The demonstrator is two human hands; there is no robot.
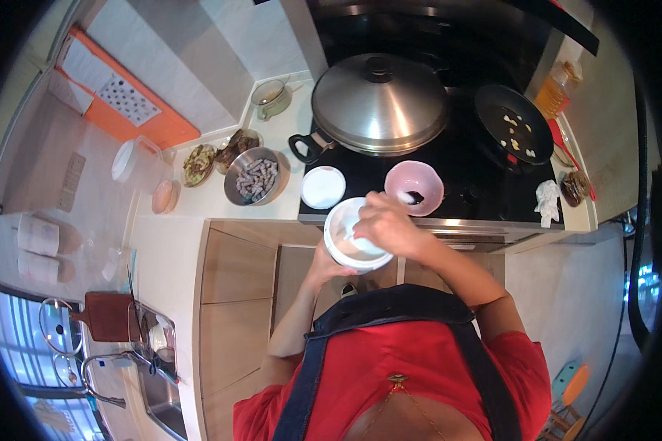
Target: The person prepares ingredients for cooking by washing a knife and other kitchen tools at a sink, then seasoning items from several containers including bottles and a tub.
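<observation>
My left hand (pixel 323 265) grips a white plastic tub (pixel 335 254) from below and the side, tilting its open mouth up toward me. Pale contents lie inside it. Over the tub's rim is my right hand (pixel 386 223), its fingers pinched on a slim pale utensil, apparently a spoon, mostly hidden by the fingers. Just beyond the fingers stands a pink bowl (pixel 427 179) holding a dark liquid (pixel 415 198) and a blurred white patch; whether that patch is the spoon's tip or powder, I cannot tell. A round white lid (pixel 323 187) lies left of the bowl.
A lidded steel wok (pixel 378 105) and a black frying pan (pixel 507 121) with pale pieces occupy the hob. Left are a steel bowl (pixel 252 176) of chopped food and a glass cup (pixel 271 99). Crumpled tissue (pixel 547 201) and an oil bottle (pixel 557 91) sit right.
</observation>
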